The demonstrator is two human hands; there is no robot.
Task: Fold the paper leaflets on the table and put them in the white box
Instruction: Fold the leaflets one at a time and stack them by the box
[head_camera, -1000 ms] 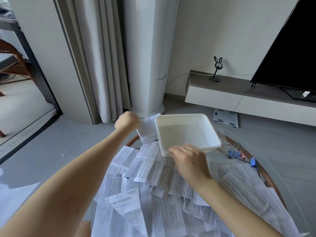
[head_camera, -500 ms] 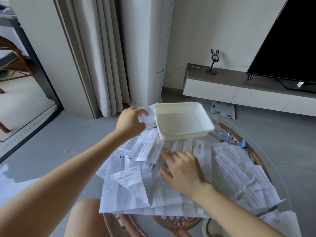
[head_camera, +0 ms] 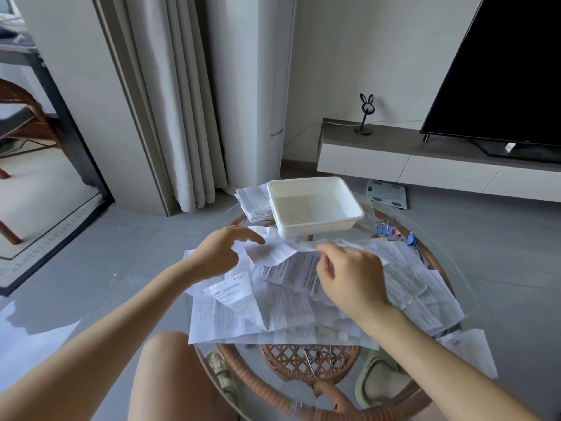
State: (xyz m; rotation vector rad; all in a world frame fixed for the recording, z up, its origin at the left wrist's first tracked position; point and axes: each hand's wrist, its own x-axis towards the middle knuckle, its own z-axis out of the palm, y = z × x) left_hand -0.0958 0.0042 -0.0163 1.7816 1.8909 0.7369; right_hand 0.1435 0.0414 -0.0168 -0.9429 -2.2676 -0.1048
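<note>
Nearest the camera, a bare knee (head_camera: pixel 170 360) sits at the edge of a round glass desk (head_camera: pixel 437 253) on a rattan frame.

A loose pile of unfolded leaflets (head_camera: pixel 273 311) covers most of the desk top, with the sheets overlapping.

Above the far part of the pile, one leaflet (head_camera: pixel 279 250) is raised off the others.
- The right hand (head_camera: pixel 355 278) pinches the right end of this leaflet between thumb and curled fingers.
- The left hand (head_camera: pixel 218 256) is at the left end of the leaflet, with fingers relaxed and spread and the index finger extended. It cannot be determined whether this hand touches the sheet.

Beyond the hands, the white box (head_camera: pixel 315 229) stands on the far side of the desk. It is upright and nothing is in it.

A folded stack (head_camera: pixel 255 202) of leaflets lies just beside the box on its left, touching it.

Several binder clips (head_camera: pixel 391 230) lie on the glass to the right of the box.

Past the desk:
- a bathroom scale (head_camera: pixel 387 194) lies on the floor;
- a low cabinet (head_camera: pixel 394 159) carries a television (head_camera: pixel 510 71);
- a curtain (head_camera: pixel 182 101) hangs at the left.
</note>
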